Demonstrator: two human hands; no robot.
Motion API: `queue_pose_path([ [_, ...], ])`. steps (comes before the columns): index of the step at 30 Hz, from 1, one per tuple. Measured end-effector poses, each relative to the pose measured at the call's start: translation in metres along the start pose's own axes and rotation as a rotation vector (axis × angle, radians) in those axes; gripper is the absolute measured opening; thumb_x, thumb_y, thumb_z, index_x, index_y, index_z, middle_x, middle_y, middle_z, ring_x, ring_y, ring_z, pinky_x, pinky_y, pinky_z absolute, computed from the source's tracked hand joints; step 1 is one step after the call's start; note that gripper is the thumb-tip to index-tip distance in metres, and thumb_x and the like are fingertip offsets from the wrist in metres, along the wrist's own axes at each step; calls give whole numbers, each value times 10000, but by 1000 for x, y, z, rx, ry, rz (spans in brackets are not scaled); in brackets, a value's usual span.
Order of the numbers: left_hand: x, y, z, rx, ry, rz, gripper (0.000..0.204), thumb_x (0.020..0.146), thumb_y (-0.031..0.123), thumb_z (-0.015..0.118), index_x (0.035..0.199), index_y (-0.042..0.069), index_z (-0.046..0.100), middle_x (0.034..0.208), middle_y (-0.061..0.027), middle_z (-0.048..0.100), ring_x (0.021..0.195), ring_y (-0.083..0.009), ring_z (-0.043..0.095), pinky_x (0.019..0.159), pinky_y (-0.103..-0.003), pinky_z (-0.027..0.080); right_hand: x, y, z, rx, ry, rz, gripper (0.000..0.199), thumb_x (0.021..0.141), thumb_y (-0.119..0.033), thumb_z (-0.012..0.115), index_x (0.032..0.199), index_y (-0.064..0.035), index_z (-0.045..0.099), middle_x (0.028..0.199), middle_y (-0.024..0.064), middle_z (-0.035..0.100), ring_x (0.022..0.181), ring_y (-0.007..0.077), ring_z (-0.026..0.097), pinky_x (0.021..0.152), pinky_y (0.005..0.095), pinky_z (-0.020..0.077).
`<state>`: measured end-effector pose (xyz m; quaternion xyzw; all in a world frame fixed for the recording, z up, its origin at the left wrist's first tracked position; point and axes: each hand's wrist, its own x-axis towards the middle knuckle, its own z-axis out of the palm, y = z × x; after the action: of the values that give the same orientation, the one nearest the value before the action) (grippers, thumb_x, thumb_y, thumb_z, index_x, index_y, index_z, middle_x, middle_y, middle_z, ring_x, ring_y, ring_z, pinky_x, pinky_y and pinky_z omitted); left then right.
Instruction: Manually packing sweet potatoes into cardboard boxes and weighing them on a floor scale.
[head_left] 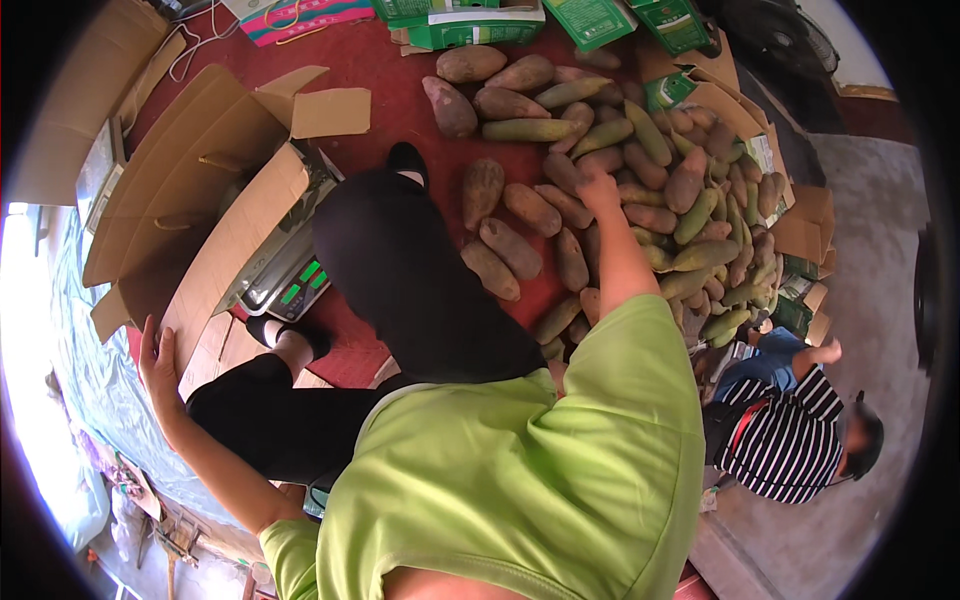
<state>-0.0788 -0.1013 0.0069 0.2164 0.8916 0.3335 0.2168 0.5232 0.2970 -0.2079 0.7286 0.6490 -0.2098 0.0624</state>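
Note:
My right hand (598, 190) reaches out into a large heap of oblong vegetables, some brown and some green (706, 256). Its fingers are closed at the end of a brown oblong vegetable (563, 172); the fingertips are partly hidden. On the far left, my left hand (158, 372) has its fingers spread at the near edge of an open cardboard box (235, 235). Whether the palm presses on the cardboard is hard to see. That box stands on a digital scale (292, 290) with green lit displays, and its inside is mostly hidden from here.
Loose brown vegetables (490, 272) lie on the red floor covering (355, 345) by my legs. Green cartons (476, 28) and a pink-edged box (300, 20) line the far side. A person in a striped top (785, 440) is at the right, beyond the heap. A black fan (775, 35) stands far right.

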Motion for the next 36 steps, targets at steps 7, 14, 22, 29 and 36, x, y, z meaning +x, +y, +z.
queue_pose_path([
  [7, -7, 1, -4, 4, 20, -20, 475, 899, 231, 550, 1317, 26, 456, 1358, -137, 448, 1259, -217, 402, 1058, -309, 271, -24, 32, 17, -31, -78, 241, 863, 675, -281, 730, 1400, -129, 288, 1421, 188, 294, 1276, 348, 343, 1025, 421, 349],
  [14, -8, -4, -5, 58, 37, 6, 474, 900, 228, 538, 1322, 31, 452, 1350, -124, 461, 1255, -216, 407, 1056, -311, 274, -6, 39, 48, 149, -75, 219, 907, 638, -311, 772, 1389, -117, 301, 1368, 234, 341, 1231, 386, 387, 1010, 414, 366],
  [22, -4, -1, -4, -31, -9, -51, 543, 853, 298, 622, 1324, 77, 466, 1441, -200, 300, 1354, -257, 255, 1094, -351, 198, 6, 32, 52, 452, 125, 238, 632, 603, -302, 808, 1094, -73, 481, 1145, 206, 493, 1038, 383, 514, 891, 400, 438],
  [29, -7, -2, -7, 23, 42, -41, 541, 858, 292, 612, 1329, 73, 459, 1407, -193, 362, 1319, -259, 316, 1084, -347, 223, -29, -28, 74, 156, 352, 94, 579, 581, -180, 788, 1095, -121, 526, 1099, 184, 523, 1026, 368, 527, 883, 428, 441],
  [36, 12, -5, 6, 10, -57, -2, 538, 822, 172, 617, 1313, 22, 454, 1297, -161, 493, 1184, -249, 459, 1001, -316, 344, -15, 41, 129, 825, 347, 270, 531, 572, -180, 794, 1046, -73, 583, 1015, 123, 577, 813, 266, 573, 737, 388, 495],
])
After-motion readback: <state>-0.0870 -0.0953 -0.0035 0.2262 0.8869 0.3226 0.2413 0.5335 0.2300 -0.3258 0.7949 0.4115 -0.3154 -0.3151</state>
